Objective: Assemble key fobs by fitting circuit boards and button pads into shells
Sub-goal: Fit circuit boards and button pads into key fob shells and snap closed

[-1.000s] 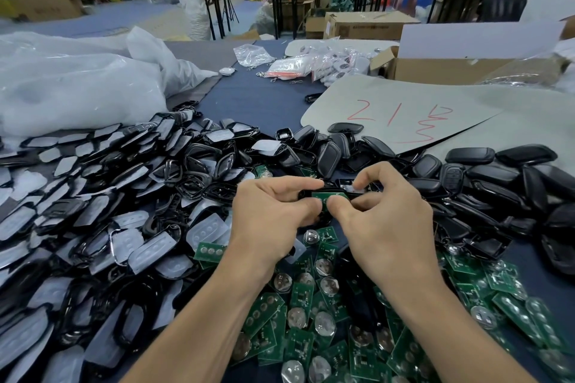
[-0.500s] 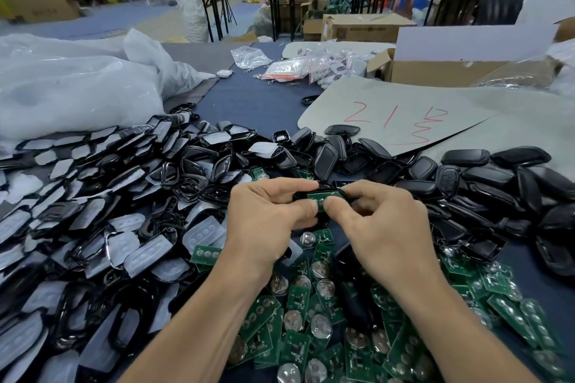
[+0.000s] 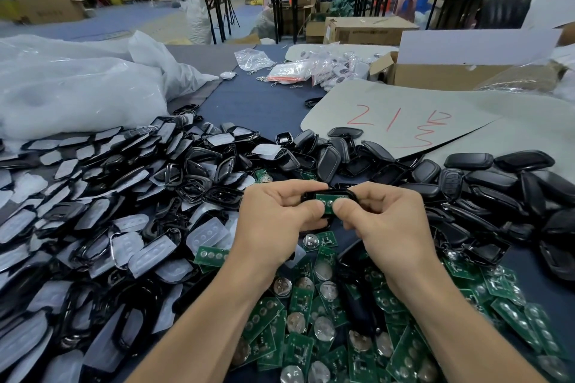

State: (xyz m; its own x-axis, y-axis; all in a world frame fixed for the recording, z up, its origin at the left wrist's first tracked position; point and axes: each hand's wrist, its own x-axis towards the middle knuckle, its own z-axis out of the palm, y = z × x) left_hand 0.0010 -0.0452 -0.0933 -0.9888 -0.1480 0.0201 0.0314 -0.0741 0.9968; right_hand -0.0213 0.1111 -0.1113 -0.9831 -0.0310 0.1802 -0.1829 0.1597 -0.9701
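The fingers [image 3: 295, 193] of both hands are curled and pinched on one black shell [image 3: 340, 189], which is held just above the table [image 3: 264, 109] at the middle of the view. The shell is gripped at its left end by the left hand [image 3: 273, 221] and at its right end by the right hand [image 3: 392, 227], with the forefingers hooked over its far edge. A green circuit board [image 3: 326, 198] is seen lying inside the shell, and both thumb tips are pressed onto its near part, side by side and almost touching. Under the wrists and forearms a heap of loose circuit boards [image 3: 311, 320] is spread, many with round silver coin cells showing. To the left a wide pile of black frames and translucent button pads [image 3: 149, 255] is laid out, and to the right a pile of black shell halves [image 3: 497, 177] is heaped, one with printed buttons visible. Behind the piles a grey cardboard sheet [image 3: 466, 121] marked in red is laid flat, with an open cardboard box [image 3: 435, 74] beyond it. Small clear packets [image 3: 295, 70] are scattered at the far middle of the table, and a large white plastic bag [image 3: 68, 96] is bunched at the far left.
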